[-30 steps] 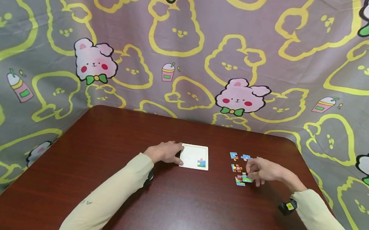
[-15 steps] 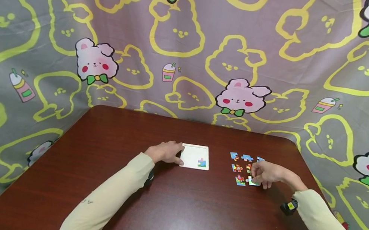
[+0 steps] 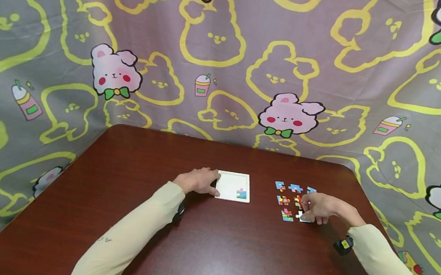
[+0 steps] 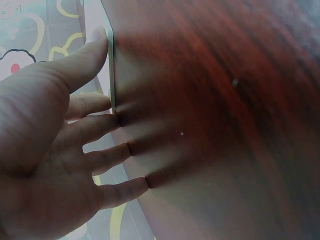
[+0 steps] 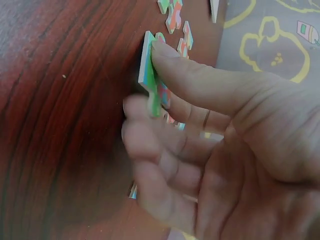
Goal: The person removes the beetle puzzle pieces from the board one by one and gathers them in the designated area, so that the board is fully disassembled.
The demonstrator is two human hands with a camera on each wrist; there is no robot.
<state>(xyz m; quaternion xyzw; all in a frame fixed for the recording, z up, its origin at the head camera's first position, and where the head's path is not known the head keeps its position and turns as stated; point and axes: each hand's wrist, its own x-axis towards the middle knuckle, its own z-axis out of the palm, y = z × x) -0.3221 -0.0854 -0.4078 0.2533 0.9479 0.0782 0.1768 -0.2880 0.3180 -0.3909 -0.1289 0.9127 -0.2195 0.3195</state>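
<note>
A shallow white square puzzle tray [image 3: 225, 183] lies mid-table, with one blue-and-green puzzle piece [image 3: 241, 194] in its near right corner. My left hand [image 3: 201, 181] rests at the tray's left side. Its fingers are extended, with thumb and index finger against the tray's edge [image 4: 112, 75] in the left wrist view. Over to the right, my right hand [image 3: 319, 207] pinches a green puzzle piece [image 5: 149, 75], thumb on its face and the other fingers curled beneath. This piece is at the near right of a group of loose pieces and is partly covered by the hand.
Loose pieces lie in rough rows: a red-and-green one [image 3: 287, 215], a yellow-and-red one [image 3: 283, 200], a red one [image 3: 297, 201] and several blue ones [image 3: 295, 188] behind. The brown table [image 3: 209, 244] meets a patterned cloth [image 3: 220, 65] at the back.
My right hand has shifted slightly right with the green piece, which has come away from the red-and-green one. More of the loose pieces show. The left hand and the tray stay put.
</note>
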